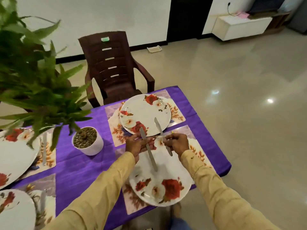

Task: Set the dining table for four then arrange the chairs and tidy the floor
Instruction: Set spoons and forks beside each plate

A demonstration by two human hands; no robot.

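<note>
The left grip [136, 146] holds the left knife [150, 153] above the near plate [166, 193], while the right grip [177, 143] pinches the right knife [159, 127], blade aimed at the far plate [142, 110] just ahead.

You are in a home, in its dining area. The surface [66, 156] before you is dressed with a purple tablecloth [78, 173], floral placemats [116, 135] and rose-patterned dinner plates [144, 112], laid out as places for a meal. A leafy houseplant in a white pot [88, 146] stands as a centrepiece. At the far side a brown moulded plastic armchair [114, 70] faces the surface. To the right spreads a glossy pale tiled floor [232, 100] that reflects ceiling lights. Against the far white wall you can see a low white cabinet [240, 29], a wall socket [229, 4] with a cable hanging from it, and a dark doorway [189, 19].
</note>
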